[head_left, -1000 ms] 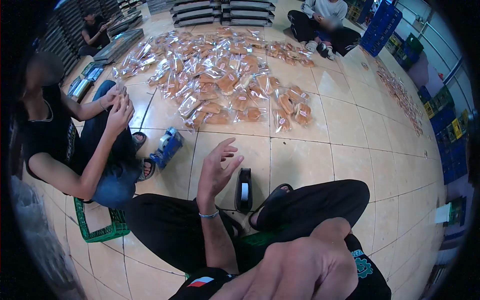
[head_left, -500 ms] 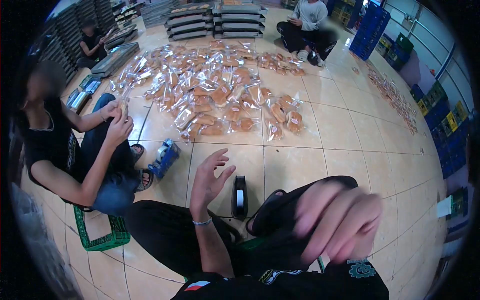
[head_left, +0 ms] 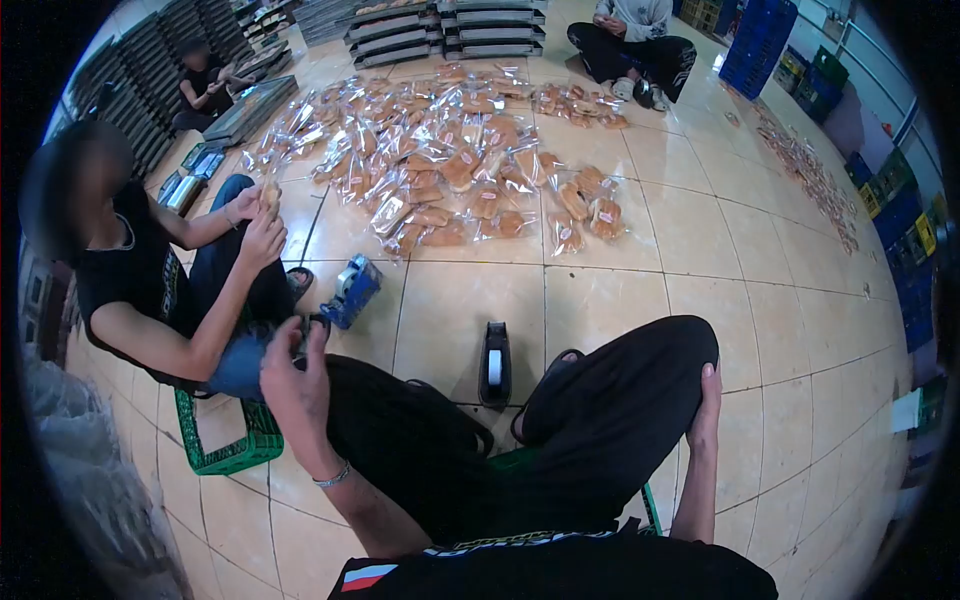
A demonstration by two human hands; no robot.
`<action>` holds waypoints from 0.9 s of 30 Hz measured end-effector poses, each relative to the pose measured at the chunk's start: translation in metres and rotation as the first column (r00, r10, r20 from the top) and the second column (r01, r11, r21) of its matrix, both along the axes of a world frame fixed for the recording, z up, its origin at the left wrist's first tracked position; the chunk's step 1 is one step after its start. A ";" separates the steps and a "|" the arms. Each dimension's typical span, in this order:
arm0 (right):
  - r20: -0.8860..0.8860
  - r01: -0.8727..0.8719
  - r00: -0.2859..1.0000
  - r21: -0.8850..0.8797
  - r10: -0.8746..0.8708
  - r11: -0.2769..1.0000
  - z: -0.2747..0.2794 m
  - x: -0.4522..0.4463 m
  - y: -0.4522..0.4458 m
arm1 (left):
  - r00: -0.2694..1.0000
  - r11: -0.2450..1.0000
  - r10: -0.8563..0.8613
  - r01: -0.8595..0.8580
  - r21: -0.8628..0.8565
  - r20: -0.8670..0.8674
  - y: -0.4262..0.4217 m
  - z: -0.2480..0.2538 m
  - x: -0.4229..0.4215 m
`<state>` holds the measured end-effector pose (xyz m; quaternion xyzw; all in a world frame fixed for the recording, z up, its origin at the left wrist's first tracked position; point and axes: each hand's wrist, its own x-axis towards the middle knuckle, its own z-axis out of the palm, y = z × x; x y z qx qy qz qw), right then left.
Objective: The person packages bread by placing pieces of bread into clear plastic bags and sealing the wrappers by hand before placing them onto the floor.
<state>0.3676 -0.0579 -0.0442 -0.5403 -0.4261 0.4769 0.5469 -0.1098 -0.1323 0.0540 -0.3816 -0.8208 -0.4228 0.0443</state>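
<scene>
My left hand is raised beside my left knee, fingers apart and holding nothing, with a beaded bracelet at the wrist. On the outer side of my right knee rests my right hand; its thumb shows and its other fingers are hidden. A black tape dispenser stands on the tiles between my feet. Farther left is a blue tape dispenser. Many bread rolls in clear bags lie spread over the floor in front of me.
At the left a seated person holds a bagged roll, near a green crate. Two more people sit farther back. Stacked trays stand behind the rolls. Blue crates and a row of small items are at the right.
My left hand has moved left, away from above the floor near the black dispenser. My right hand has dropped from in front of the camera to my right knee. The view has shifted slightly.
</scene>
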 end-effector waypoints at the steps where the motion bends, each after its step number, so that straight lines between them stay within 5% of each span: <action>1: -0.003 -0.001 1.000 0.001 0.001 1.000 -0.002 0.000 -0.003 | 0.991 0.988 -0.026 0.006 -0.155 -0.128 -0.002 -0.003 0.003; 3: -0.073 -0.010 0.997 0.001 0.010 1.000 -0.012 0.002 -0.009 | 0.993 0.957 -0.014 -0.020 -0.289 -0.117 -0.014 0.000 0.010; 5: -0.065 -0.054 0.997 -0.034 0.052 0.998 -0.025 0.012 -0.015 | 0.984 0.982 -0.170 0.166 -0.085 -0.045 -0.027 0.005 0.012; 8: -0.129 -0.079 0.989 -0.011 0.077 0.997 -0.041 0.025 -0.032 | 0.965 0.964 -0.259 0.260 -0.048 0.035 -0.046 0.024 0.019; 10: -0.178 -0.069 0.983 -0.085 0.053 0.994 -0.102 0.073 -0.046 | 0.958 0.958 -0.284 0.285 -0.025 0.037 -0.038 0.023 0.019; 11: -0.200 -0.126 0.972 0.015 0.126 0.992 -0.117 0.106 -0.046 | 0.959 0.959 -0.282 0.283 -0.027 0.041 -0.035 0.023 0.016; 14: -0.222 -0.273 0.931 0.097 0.289 0.957 -0.072 0.072 -0.037 | 0.921 0.928 -0.363 0.372 -0.037 0.141 -0.022 0.025 0.005; 19: -0.174 -0.521 0.846 -0.074 0.504 0.850 -0.031 0.036 0.059 | 0.721 0.795 -0.568 0.606 0.036 0.397 0.019 0.019 -0.031; 22: -0.164 -0.759 0.649 -0.214 0.743 0.615 -0.002 0.004 0.124 | 0.128 0.313 -0.814 0.919 0.241 0.566 0.067 0.001 -0.071; 23: -0.167 -0.835 0.534 -0.257 0.829 0.487 0.009 -0.008 0.147 | 0.129 0.318 -0.811 0.916 0.245 0.570 0.089 -0.010 -0.079; 25: -0.181 -0.932 0.242 -0.316 0.953 0.176 0.032 -0.039 0.197 | -0.256 0.037 -0.801 0.881 0.471 0.542 0.131 -0.029 -0.089; 27: -0.195 -0.934 -0.055 -0.336 0.979 -0.120 0.044 -0.064 0.253 | -0.228 0.052 -0.813 0.888 0.456 0.536 0.166 -0.035 -0.096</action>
